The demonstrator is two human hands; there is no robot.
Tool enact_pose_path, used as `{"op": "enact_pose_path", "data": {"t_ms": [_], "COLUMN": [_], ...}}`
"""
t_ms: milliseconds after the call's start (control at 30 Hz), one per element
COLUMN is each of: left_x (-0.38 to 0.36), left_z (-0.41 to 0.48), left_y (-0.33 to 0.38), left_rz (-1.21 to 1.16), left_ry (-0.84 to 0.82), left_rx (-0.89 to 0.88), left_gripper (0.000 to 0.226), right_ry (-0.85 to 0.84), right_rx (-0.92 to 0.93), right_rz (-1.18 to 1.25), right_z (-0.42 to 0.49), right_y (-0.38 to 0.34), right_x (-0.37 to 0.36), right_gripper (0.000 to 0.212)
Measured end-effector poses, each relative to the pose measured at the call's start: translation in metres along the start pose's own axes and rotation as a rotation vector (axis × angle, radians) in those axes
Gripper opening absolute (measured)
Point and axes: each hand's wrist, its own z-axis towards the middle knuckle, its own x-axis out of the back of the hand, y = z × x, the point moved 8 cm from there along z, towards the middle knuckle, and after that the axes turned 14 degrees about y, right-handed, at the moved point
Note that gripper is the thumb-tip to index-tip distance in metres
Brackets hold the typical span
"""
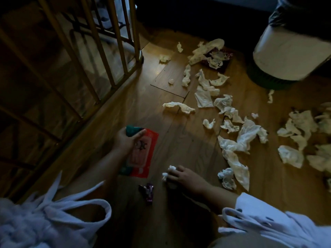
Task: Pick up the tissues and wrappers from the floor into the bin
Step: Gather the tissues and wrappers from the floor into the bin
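1. While the light is dim, the brown wood-plank floor point(179, 133) fills most of the view.
2. Yellow-brown wooden slatted frame point(71, 51) stands at left.
3. White plastic bin point(290, 56) with black bag liner point(286, 13) sits top right, well apart from both hands.
4. Crumpled white paper tissues point(247, 135) lie scattered on the floor from just beside the bin down to near the right hand. Some lie over a dark red wrapper point(222, 63) close to the bin.
5. White fluffy sleeves point(268, 224) cover both forearms at the bottom edge.
6. Flat red foil wrapper with teal ends point(143, 154) is off the floor, held by its top end.
7. Left hand point(127, 138): fingers curled, clamped on that red wrapper.
8. Right hand point(186, 178): palm down on the floor, fingertips touching a small white tissue wad point(172, 168). Grip or just contact: cannot tell.
9. Small dark purple crinkled wrapper point(148, 191) lies on the floor between the hands, untouched.
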Motion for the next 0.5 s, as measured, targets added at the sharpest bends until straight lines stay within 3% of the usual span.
{"op": "enact_pose_path", "data": {"t_ms": [100,133,200,300,400,500], "left_x": [0.007,0.010,0.018,0.033,0.046,0.044], "left_z": [0.001,0.001,0.000,0.004,0.011,0.006], "left_y": [-0.006,-0.006,-0.008,-0.016,-0.022,-0.022], "left_rz": [-0.054,-0.058,-0.036,-0.011,-0.011,-0.029], "left_ry": [0.022,0.041,0.082,0.123,0.133,0.120], "left_rx": [0.039,0.045,0.072,0.125,0.146,0.172], "left_gripper": [0.019,0.020,0.038,0.054,0.069,0.069], "right_ry": [0.103,0.159,0.194,-0.049,-0.321,-0.366], "right_rx": [-0.263,-0.329,-0.295,-0.085,0.133,0.075], "right_rz": [0.210,0.219,0.204,0.210,0.051,0.033], "right_z": [0.003,0.004,0.014,0.033,0.035,0.030], "right_y": [0.021,0.027,0.020,-0.022,-0.055,-0.050], "right_x": [0.023,0.032,0.039,0.011,-0.024,-0.034], "right_gripper": [0.045,0.046,0.045,0.052,0.051,0.052]}}
